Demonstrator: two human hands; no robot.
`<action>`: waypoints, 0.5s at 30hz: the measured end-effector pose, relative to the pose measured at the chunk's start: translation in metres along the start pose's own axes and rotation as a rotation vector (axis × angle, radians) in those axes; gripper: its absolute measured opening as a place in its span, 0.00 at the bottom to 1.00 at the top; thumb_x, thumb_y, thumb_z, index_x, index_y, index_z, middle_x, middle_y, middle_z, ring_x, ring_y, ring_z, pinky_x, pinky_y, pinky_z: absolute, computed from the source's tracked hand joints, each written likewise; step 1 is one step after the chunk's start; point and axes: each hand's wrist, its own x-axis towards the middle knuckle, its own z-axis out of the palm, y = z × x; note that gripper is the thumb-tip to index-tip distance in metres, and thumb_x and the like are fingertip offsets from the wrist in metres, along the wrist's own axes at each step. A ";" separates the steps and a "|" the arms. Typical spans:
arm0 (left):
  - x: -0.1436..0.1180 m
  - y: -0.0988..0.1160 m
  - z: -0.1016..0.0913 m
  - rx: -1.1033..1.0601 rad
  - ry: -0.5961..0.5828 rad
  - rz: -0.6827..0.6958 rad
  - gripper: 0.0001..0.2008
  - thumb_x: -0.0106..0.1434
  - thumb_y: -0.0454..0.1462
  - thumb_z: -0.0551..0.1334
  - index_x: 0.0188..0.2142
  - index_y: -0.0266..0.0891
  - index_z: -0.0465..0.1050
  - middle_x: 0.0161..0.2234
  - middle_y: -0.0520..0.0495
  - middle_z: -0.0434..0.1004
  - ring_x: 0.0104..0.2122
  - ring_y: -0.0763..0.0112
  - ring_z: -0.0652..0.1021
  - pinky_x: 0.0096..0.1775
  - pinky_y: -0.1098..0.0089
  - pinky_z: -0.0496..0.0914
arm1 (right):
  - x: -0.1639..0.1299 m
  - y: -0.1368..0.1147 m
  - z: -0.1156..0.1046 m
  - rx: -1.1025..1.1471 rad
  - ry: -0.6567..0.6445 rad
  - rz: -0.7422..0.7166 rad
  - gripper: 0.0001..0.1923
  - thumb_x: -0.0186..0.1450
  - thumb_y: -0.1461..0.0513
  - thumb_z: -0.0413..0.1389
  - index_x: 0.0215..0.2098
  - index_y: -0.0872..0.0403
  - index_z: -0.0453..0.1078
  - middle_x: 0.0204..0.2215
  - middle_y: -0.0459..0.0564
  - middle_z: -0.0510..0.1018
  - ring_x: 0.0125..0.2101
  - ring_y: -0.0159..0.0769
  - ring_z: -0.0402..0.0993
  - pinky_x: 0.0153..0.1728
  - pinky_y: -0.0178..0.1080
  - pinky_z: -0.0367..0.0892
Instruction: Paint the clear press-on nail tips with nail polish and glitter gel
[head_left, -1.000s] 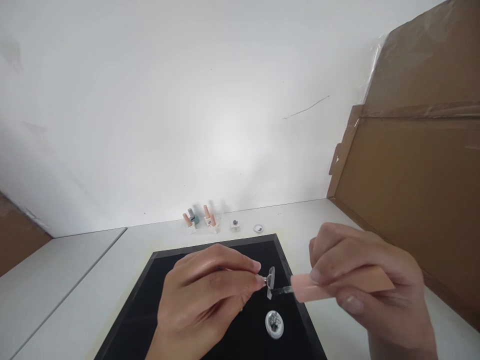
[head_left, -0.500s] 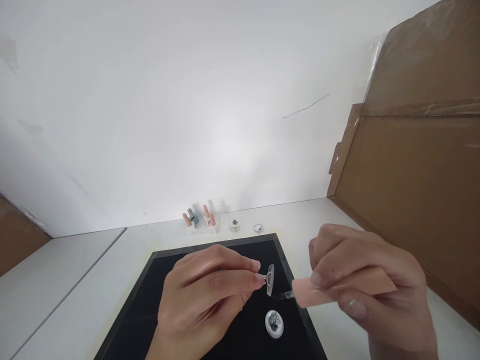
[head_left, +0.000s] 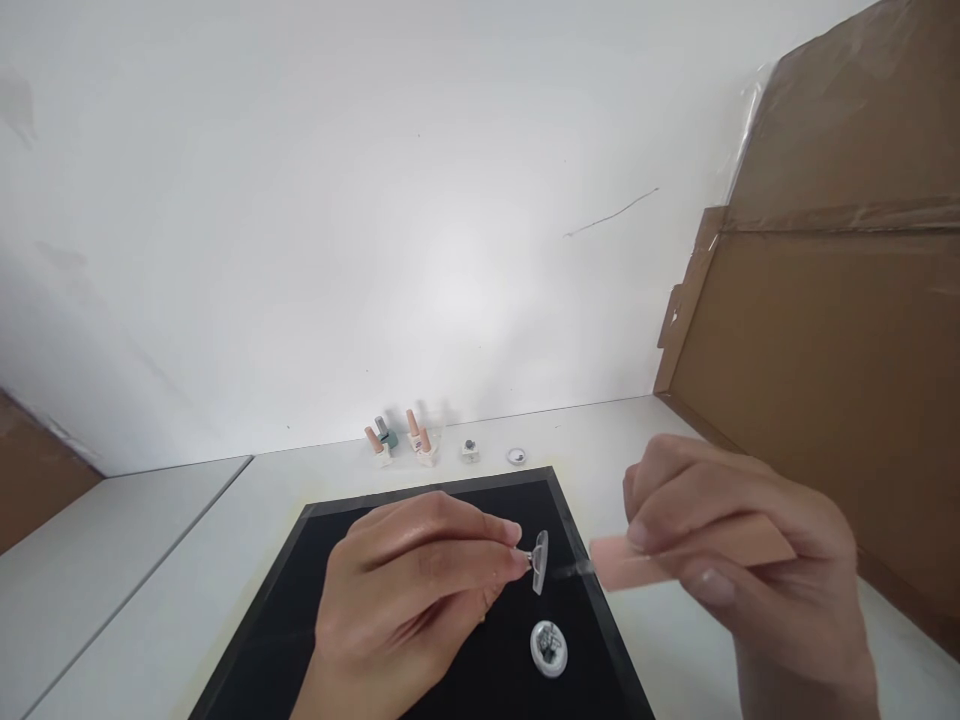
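Now brushing the nail tip.
My left hand (head_left: 405, 600) pinches its holder (head_left: 529, 558); right hand (head_left: 739, 560) grips the brush (head_left: 675, 562), whose next stroke likely needs steadiness.

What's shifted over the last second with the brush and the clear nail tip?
The right hand lifted the peach brush cap slightly up and to the right, so its thin brush rose from the lower part of the clear nail tip to about mid-height. The left hand kept the tip on its small metal holder, in place above the black tray. The round dish and the bottles did not move.
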 end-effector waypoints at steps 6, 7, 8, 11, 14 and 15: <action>0.004 0.002 0.003 -0.012 0.003 0.001 0.14 0.54 0.19 0.65 0.32 0.38 0.77 0.29 0.52 0.81 0.26 0.76 0.81 0.28 0.78 0.77 | 0.005 -0.003 0.000 0.022 -0.072 0.013 0.06 0.67 0.61 0.57 0.34 0.56 0.73 0.22 0.46 0.75 0.23 0.29 0.67 0.21 0.33 0.66; 0.004 0.002 0.003 -0.012 0.000 0.001 0.14 0.54 0.19 0.65 0.32 0.38 0.77 0.30 0.52 0.81 0.26 0.76 0.81 0.28 0.78 0.77 | 0.004 -0.003 0.000 0.011 -0.067 0.014 0.05 0.67 0.62 0.57 0.34 0.56 0.73 0.22 0.46 0.75 0.23 0.29 0.67 0.21 0.33 0.66; 0.004 0.003 0.003 -0.013 -0.003 0.001 0.14 0.54 0.19 0.65 0.32 0.38 0.77 0.30 0.52 0.81 0.27 0.76 0.81 0.28 0.78 0.77 | 0.003 -0.003 0.000 -0.002 -0.053 0.014 0.05 0.67 0.62 0.58 0.35 0.56 0.73 0.22 0.46 0.75 0.23 0.29 0.67 0.22 0.33 0.66; 0.001 0.004 0.003 -0.017 -0.013 0.002 0.14 0.54 0.19 0.65 0.32 0.38 0.77 0.31 0.53 0.81 0.27 0.77 0.80 0.29 0.79 0.76 | 0.000 -0.002 0.000 -0.047 -0.010 0.029 0.02 0.66 0.64 0.59 0.35 0.55 0.74 0.24 0.45 0.74 0.24 0.28 0.68 0.22 0.33 0.65; -0.001 0.004 0.002 -0.028 -0.020 0.005 0.14 0.55 0.19 0.65 0.32 0.37 0.77 0.31 0.52 0.80 0.28 0.78 0.80 0.30 0.80 0.76 | -0.002 -0.001 0.000 -0.072 0.013 0.043 0.02 0.65 0.65 0.59 0.36 0.54 0.74 0.25 0.44 0.74 0.25 0.28 0.68 0.23 0.33 0.65; -0.002 0.004 0.001 -0.031 -0.021 0.005 0.14 0.54 0.18 0.65 0.32 0.37 0.77 0.31 0.52 0.80 0.28 0.78 0.80 0.30 0.80 0.76 | -0.003 0.000 0.000 -0.075 0.022 0.045 0.02 0.66 0.65 0.59 0.37 0.54 0.74 0.25 0.44 0.74 0.25 0.28 0.68 0.23 0.33 0.65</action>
